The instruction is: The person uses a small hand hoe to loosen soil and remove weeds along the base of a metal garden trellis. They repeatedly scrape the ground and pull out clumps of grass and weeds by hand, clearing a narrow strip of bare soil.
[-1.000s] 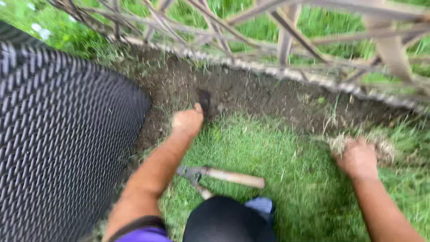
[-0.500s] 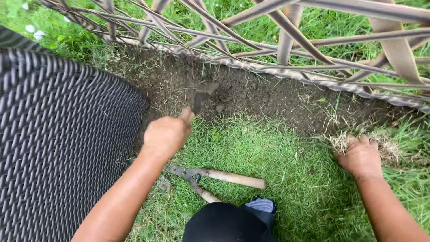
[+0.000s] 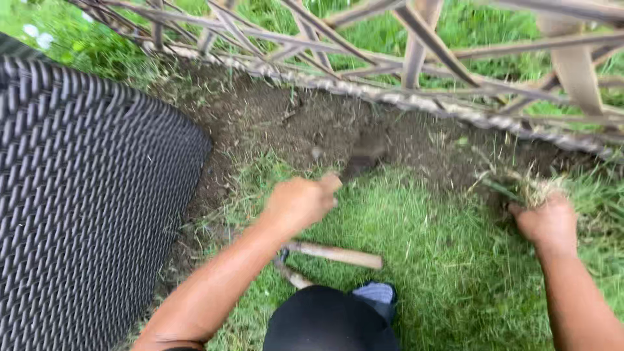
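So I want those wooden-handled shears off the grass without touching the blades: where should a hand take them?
Grip the wooden-handled shears by the upper handle's free right end, coming from above. That pale handle lies flat and bare on the grass; the metal pivot end sits tucked under the left hand's forearm, so it is probably awkward to reach.

Soft, even daylight is seen throughout, without hard shadows or glare. Motion blur is noted on the left hand (image 3: 300,203) and the lattice fence (image 3: 416,58).
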